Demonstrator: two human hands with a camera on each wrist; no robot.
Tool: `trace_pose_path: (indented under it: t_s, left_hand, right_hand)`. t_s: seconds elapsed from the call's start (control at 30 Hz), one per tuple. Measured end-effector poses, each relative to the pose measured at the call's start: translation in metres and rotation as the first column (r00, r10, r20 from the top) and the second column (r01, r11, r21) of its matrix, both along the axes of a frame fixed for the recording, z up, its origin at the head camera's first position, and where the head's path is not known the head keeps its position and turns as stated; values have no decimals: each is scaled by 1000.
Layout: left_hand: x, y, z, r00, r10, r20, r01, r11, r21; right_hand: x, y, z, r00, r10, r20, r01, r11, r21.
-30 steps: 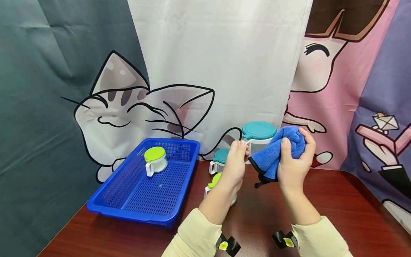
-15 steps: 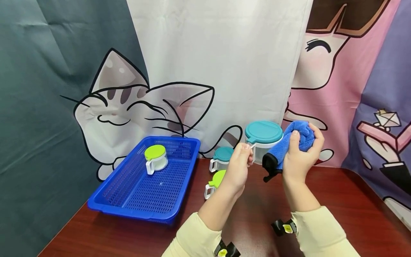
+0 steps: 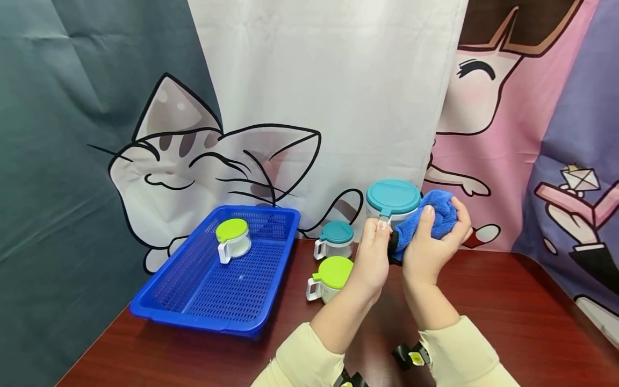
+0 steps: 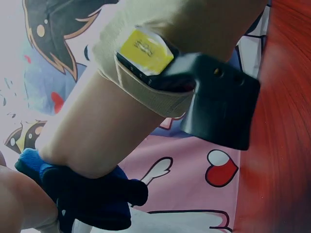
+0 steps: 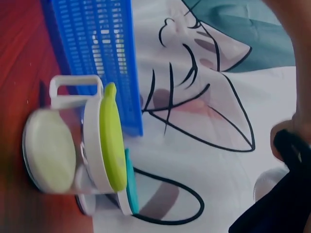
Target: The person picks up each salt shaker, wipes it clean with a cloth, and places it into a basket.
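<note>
Pinching the handle of the large jar, the left hand keeps its fingers curled, while the right hand clutches a bunched blue cloth against that jar's right side. The large jar has a teal lid and is upright, raised off the worktop towards its back edge; the cloth's black trim is just beside the left hand. Nearer the worktop's left edge sits a blue basket, with a green-lidded jar standing inside at its back end. Between basket and hands, the small teal jar stands near the worktop's back edge. The lime jar is just in front of it, partly hidden by the left forearm. Both have white handles pointing towards the basket. Behind the worktop hangs a cartoon backdrop.
</note>
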State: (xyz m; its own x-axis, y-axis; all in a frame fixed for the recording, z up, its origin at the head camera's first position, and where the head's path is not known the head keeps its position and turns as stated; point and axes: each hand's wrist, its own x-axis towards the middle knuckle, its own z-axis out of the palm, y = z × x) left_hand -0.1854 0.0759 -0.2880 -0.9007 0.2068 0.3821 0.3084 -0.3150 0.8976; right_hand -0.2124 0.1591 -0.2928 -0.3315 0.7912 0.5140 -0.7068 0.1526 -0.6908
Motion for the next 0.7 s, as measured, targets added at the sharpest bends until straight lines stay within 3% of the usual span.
trace_pose_path:
  t_s: [0.27,0.53,0.7]
  left_hand:
    - [0,-1,-2,1000,-10,20,11,998,-62]
    - [1,-19,-1,994,-108,34,110,991,-69]
    - [-1,-24,1,993,-115,36,117,991,-59]
  right_hand:
    - [-5,2,0,1000,20,-11,-21,997,-75]
    - [-3,13,13,995,94,30,-90,988,-128]
    - [-5,10,8,989,141,54,-130,976,-172]
